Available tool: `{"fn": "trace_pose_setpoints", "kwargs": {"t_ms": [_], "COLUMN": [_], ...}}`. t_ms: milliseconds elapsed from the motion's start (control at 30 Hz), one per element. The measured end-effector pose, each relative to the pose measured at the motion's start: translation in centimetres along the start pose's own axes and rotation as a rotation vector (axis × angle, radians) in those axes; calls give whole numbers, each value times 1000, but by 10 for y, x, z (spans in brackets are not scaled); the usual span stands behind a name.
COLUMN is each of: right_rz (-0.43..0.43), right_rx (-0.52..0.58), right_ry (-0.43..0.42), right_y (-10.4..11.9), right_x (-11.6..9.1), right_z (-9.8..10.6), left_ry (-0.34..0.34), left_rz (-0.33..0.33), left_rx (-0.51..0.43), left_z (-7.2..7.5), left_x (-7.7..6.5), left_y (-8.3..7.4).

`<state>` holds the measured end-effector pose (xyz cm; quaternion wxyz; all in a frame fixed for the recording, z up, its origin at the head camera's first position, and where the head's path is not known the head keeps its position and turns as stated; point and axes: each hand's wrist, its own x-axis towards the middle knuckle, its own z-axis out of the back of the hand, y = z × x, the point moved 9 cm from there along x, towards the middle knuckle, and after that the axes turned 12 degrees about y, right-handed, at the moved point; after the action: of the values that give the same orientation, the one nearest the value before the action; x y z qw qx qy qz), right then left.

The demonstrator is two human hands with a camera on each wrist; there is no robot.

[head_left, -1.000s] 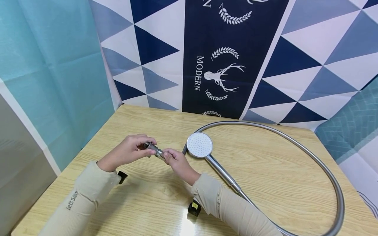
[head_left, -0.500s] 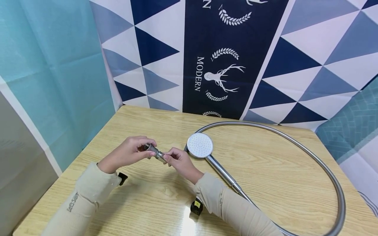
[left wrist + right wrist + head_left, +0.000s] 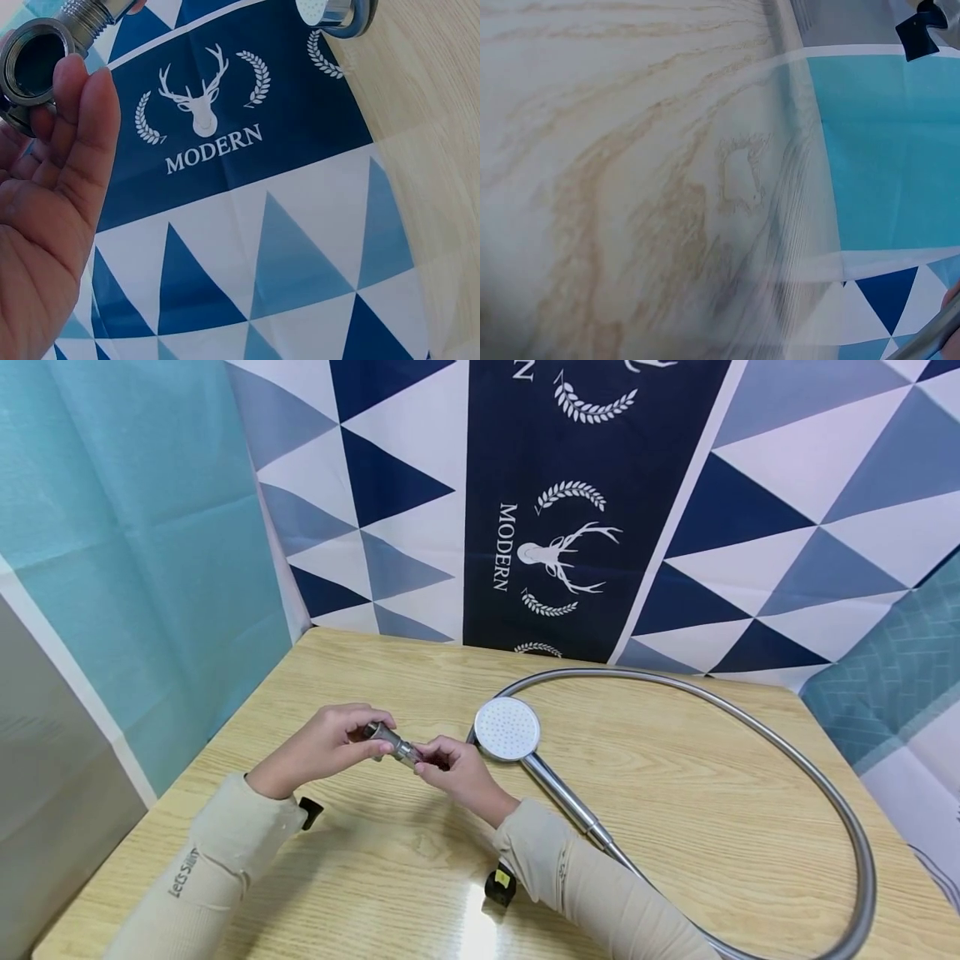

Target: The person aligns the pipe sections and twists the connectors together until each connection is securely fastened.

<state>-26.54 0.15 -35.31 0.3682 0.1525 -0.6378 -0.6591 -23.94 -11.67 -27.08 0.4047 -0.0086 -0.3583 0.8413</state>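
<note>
Since a moment ago, my right fingers have shifted a little; bent nearly closed, they pinch one end of the metal fitting. My left fingers curl around its other end, above the desk, toward the left edge. Beyond, the shower head lies face up; its hose curves near the far edge.

Bright, even light fills the head view, with white glare and soft shadows on the wooden tabletop, while the right wrist view looks hazy.
</note>
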Motion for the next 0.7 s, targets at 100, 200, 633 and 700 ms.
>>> {"fn": "trace_pose_setpoints", "kwargs": {"t_ms": [100, 200, 633, 700], "right_rz": [0, 7, -11, -8], "right_rx": [0, -6, -5, -3], "right_ry": [-18, -45, -123, -131], "right_y": [1, 2, -4, -3], "right_x": [-1, -1, 1, 1], "right_z": [0, 0, 3, 3], "left_ry": [-9, -19, -11, -13], "left_rz": [-24, -50, 5, 11], "left_rx": [0, 9, 21, 24], "left_z": [0, 1, 2, 3], "left_x": [1, 1, 2, 2], "left_y": [-2, -5, -2, -2]}}
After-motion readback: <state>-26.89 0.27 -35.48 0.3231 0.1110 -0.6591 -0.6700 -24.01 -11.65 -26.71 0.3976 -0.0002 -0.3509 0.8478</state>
